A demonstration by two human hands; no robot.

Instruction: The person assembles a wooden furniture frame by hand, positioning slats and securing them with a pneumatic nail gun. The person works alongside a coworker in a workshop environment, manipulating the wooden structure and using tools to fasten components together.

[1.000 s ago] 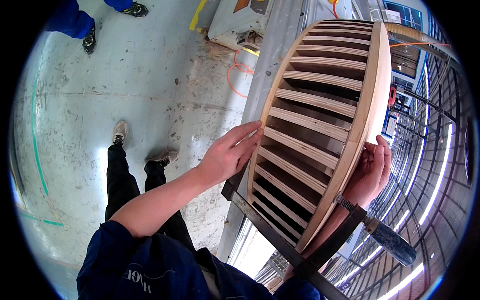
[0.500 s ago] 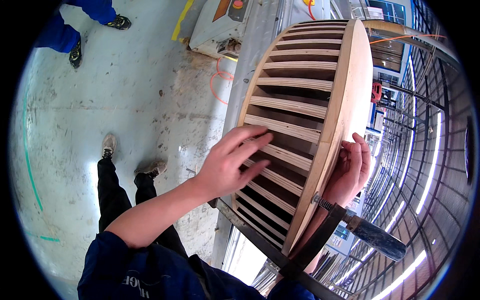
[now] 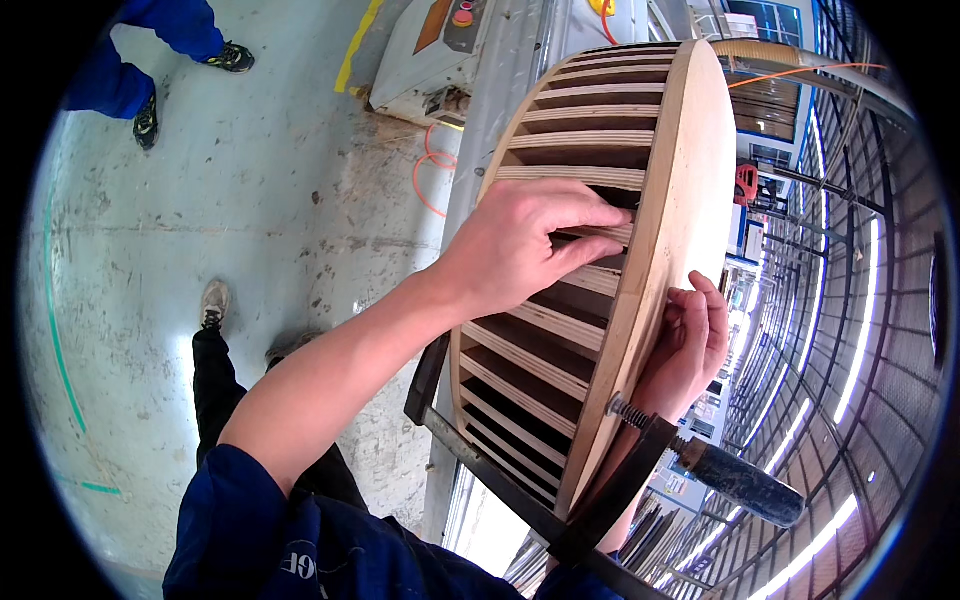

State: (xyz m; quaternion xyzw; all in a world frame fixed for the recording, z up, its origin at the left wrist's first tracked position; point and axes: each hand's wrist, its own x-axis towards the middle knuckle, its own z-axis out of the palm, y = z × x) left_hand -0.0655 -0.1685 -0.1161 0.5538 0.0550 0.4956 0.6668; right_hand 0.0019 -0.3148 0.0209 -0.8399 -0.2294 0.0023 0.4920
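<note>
A long curved wooden frame (image 3: 645, 260) with several plywood slats (image 3: 545, 330) across it lies lengthwise before me. My left hand (image 3: 535, 240) reaches over the slats from the left. Its thumb and forefinger are closed around a slat's right end, beside the pale side rail. On the frame's right outer side is my right hand (image 3: 697, 325), its fingers bent in close to the thumb; whatever may be between them is hidden. A dark metal bar clamp (image 3: 490, 480) spans the near end, its screw against the side rail and its worn handle (image 3: 745, 483) sticking out to the right.
A grey machine housing (image 3: 425, 60) with a red button stands beyond, left of a metal bench (image 3: 505, 110). Orange hose (image 3: 420, 180) hangs beside it. Another person's legs (image 3: 115, 80) are at the upper left. A pale hose (image 3: 770, 52) runs behind the frame.
My left hand has moved away from me and to the right, from open above the slats to closed around one slat's end. My right hand stays beside the frame, fingers slightly shifted.
</note>
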